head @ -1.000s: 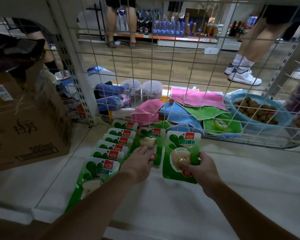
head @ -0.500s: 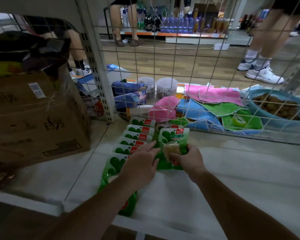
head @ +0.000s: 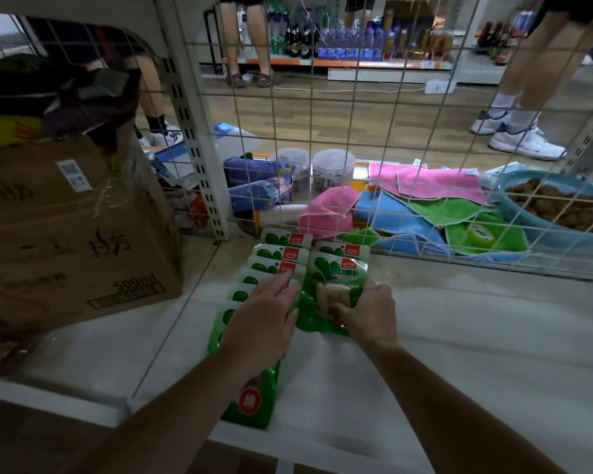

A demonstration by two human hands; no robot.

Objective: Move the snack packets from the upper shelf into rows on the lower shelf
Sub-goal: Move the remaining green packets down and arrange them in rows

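On lower shelf (head: 459, 336), curling right hand (head: 370, 314) round snack packet (head: 338, 272)'s near end, resting flat left hand (head: 264, 323) on neighbouring row (head: 276, 254).

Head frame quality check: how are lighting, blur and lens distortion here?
Head view: dim over the white shelf, brighter in the aisle behind. The wide lens bows the wire mesh and the upright post. The view is soft overall: print on the packet gripped by the right hand is unreadable, and the left hand has slightly smeared edges.
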